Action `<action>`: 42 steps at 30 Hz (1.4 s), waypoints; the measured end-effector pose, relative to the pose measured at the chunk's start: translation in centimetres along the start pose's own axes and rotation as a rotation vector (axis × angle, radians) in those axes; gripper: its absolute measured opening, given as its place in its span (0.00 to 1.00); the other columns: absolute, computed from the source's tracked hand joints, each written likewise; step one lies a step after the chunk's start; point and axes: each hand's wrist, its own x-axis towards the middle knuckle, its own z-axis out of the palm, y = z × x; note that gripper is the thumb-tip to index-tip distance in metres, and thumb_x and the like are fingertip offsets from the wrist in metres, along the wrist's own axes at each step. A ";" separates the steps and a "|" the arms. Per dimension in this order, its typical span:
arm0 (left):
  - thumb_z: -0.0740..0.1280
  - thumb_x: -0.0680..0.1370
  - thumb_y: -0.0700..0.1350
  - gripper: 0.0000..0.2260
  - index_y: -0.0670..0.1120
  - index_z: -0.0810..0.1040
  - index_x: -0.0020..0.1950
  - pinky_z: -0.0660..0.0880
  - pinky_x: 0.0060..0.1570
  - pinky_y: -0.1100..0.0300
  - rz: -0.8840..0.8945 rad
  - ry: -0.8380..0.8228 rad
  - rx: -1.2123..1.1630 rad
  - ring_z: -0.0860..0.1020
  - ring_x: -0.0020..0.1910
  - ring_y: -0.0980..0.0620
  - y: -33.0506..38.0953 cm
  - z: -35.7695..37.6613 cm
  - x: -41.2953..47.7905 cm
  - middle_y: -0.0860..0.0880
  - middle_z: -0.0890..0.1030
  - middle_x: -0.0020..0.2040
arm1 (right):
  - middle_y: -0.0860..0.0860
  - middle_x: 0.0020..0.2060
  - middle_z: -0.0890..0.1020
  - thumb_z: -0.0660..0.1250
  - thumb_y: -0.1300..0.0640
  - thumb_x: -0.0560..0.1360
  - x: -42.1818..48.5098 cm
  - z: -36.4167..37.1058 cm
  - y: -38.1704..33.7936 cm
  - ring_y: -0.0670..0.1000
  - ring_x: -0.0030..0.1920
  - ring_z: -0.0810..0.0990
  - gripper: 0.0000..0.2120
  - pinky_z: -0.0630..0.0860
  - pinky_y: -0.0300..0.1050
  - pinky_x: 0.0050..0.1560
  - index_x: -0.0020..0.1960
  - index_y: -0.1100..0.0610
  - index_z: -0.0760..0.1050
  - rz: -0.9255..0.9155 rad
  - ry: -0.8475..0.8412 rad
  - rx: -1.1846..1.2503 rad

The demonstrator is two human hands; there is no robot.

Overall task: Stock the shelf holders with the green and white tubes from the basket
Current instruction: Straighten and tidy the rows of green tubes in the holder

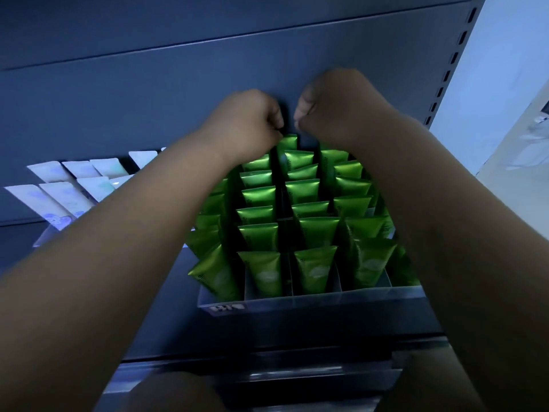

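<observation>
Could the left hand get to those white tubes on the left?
Probably yes: the white tubes stand uncovered beside the left forearm, nothing between, though the left hand is curled at the rearmost green tube.

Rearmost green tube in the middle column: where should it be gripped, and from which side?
Pinch the flat crimped top edge of the rearmost green tube from above, across its broad faces. It stands crimp up, and only that end clears the tube in front.

Left hand, right hand, at rearmost green tube
</observation>
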 end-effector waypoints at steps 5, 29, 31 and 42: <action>0.70 0.75 0.42 0.11 0.50 0.84 0.56 0.78 0.55 0.51 0.070 -0.046 0.180 0.82 0.56 0.41 -0.8 1.1 1.7 0.44 0.85 0.55 | 0.57 0.46 0.86 0.68 0.59 0.73 1.1 1.9 -0.1 0.59 0.51 0.84 0.08 0.80 0.52 0.56 0.49 0.57 0.86 -0.090 -0.082 -0.129; 0.70 0.75 0.44 0.08 0.56 0.81 0.40 0.79 0.53 0.50 0.111 -0.019 0.119 0.82 0.51 0.44 -0.2 1.8 2.7 0.49 0.86 0.48 | 0.58 0.49 0.85 0.66 0.58 0.76 1.5 2.0 1.7 0.60 0.54 0.82 0.08 0.79 0.50 0.58 0.50 0.55 0.84 -0.070 -0.075 -0.133; 0.70 0.74 0.44 0.08 0.57 0.80 0.39 0.80 0.53 0.48 0.124 -0.024 0.123 0.82 0.51 0.43 -0.2 2.1 2.6 0.49 0.86 0.48 | 0.58 0.49 0.85 0.66 0.59 0.76 1.3 2.2 1.9 0.60 0.54 0.82 0.09 0.78 0.49 0.58 0.50 0.56 0.85 -0.094 -0.085 -0.147; 0.71 0.75 0.42 0.06 0.53 0.85 0.44 0.78 0.54 0.53 0.130 -0.028 0.101 0.82 0.51 0.45 -0.5 2.2 2.5 0.49 0.86 0.48 | 0.57 0.45 0.85 0.67 0.58 0.74 1.4 2.3 2.0 0.58 0.51 0.82 0.09 0.79 0.49 0.56 0.48 0.57 0.85 -0.096 -0.089 -0.141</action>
